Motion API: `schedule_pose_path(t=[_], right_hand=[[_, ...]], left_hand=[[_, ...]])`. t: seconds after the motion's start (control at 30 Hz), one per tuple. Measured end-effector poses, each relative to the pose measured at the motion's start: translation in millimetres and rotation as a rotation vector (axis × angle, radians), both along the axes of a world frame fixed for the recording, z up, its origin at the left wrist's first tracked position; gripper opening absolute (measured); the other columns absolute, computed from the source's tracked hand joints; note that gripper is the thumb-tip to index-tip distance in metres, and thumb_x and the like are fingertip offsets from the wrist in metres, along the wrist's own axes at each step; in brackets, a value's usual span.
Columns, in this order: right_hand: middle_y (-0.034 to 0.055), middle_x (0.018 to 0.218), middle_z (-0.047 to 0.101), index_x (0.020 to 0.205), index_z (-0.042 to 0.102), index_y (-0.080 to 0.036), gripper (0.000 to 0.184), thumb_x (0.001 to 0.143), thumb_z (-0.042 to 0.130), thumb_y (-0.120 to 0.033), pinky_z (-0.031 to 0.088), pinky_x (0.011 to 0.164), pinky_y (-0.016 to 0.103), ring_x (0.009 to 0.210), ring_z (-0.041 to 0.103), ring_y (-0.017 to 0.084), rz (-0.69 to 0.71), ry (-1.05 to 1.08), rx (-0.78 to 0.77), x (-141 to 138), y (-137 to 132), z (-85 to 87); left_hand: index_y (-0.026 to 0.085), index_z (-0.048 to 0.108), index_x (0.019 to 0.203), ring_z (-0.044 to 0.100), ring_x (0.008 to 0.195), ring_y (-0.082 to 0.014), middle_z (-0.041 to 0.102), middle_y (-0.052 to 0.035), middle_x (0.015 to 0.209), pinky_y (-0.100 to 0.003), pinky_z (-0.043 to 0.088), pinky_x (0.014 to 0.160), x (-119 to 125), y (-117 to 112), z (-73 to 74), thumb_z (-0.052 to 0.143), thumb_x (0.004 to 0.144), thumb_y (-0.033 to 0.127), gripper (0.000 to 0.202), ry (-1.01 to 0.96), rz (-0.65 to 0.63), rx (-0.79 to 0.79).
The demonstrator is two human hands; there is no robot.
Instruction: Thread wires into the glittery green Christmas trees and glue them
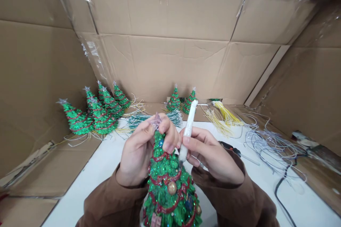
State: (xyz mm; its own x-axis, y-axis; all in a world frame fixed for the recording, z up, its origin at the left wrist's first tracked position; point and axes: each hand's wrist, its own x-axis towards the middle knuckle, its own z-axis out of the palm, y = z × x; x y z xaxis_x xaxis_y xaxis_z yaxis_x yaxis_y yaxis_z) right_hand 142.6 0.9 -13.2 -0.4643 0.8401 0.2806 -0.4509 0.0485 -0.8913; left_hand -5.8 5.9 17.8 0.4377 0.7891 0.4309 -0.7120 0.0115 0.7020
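Glittery green Christmas tree (170, 191) stands upright right in front of me, low in the middle of the view, wound with red garland and hung with a gold ball; my left hand (141, 152) pinches its tip just under the clear star (156, 120); my right hand (210, 156) is closed around a white stick-shaped tool (188, 131), held upright, its lower end touching the tree's upper branches. Finished trees (93, 113) stand grouped at the left on the cardboard; two more trees (181, 101) stand by the back wall. Yellow wires (223, 115) and grey wires (269, 145) lie on the white desk (112, 163) to my right.
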Motion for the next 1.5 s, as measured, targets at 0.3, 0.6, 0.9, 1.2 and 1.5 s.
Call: schedule_pose_path(t=[0.3,0.6,0.9,1.2,1.5], right_hand=[[-0.0014,0.064,0.056,0.078,0.066,-0.013,0.017,0.083,0.064,-0.029,0.027,0.038,0.013,0.043,0.038,0.001,0.072,0.028,-0.095,1,0,0.6],[-0.002,0.059,0.054,0.08,0.065,-0.011,0.02,0.08,0.067,-0.031,0.026,0.036,0.013,0.042,0.037,0.001,0.099,-0.015,-0.125,5,0,0.1],[-0.0045,0.053,0.048,0.072,0.061,-0.015,0.02,0.081,0.065,-0.033,0.021,0.035,0.015,0.039,0.031,0.003,0.102,0.068,-0.056,28,-11,8.9],[0.0023,0.094,0.063,0.08,0.065,-0.02,0.001,0.081,0.064,-0.021,0.047,0.074,0.026,0.087,0.058,0.014,-0.452,-0.269,0.278,44,8,7.5],[-0.0006,0.081,0.05,0.087,0.06,-0.02,0.003,0.086,0.058,-0.023,0.038,0.062,0.026,0.07,0.046,0.011,-0.341,-0.545,0.511,23,4,6.4]], left_hand=[[0.015,0.051,0.066,0.045,0.049,-0.0121,0.046,0.0001,0.049,-0.026,0.042,0.056,2,0,-1.3,0.045,0.085,0.021,0.021,0.001,-0.007,-0.007],[0.015,0.051,0.066,0.044,0.049,-0.0117,0.048,0.0004,0.05,-0.026,0.04,0.055,1,0,0.4,0.049,0.082,0.023,0.018,0.007,0.019,-0.001],[0.016,0.051,0.066,0.045,0.049,-0.013,0.049,0.0001,0.05,-0.028,0.037,0.057,0,22,-9.2,0.051,0.082,0.026,0.019,0.053,0.079,0.196],[0.017,0.049,0.062,0.044,0.048,-0.0141,0.05,-0.0002,0.048,-0.03,0.037,0.059,7,44,-16.7,0.056,0.078,0.03,0.022,0.075,0.2,0.228],[0.017,0.048,0.062,0.041,0.049,-0.0125,0.045,0.0012,0.048,-0.027,0.037,0.058,8,26,-7.1,0.057,0.078,0.027,0.021,0.022,0.155,0.029]])
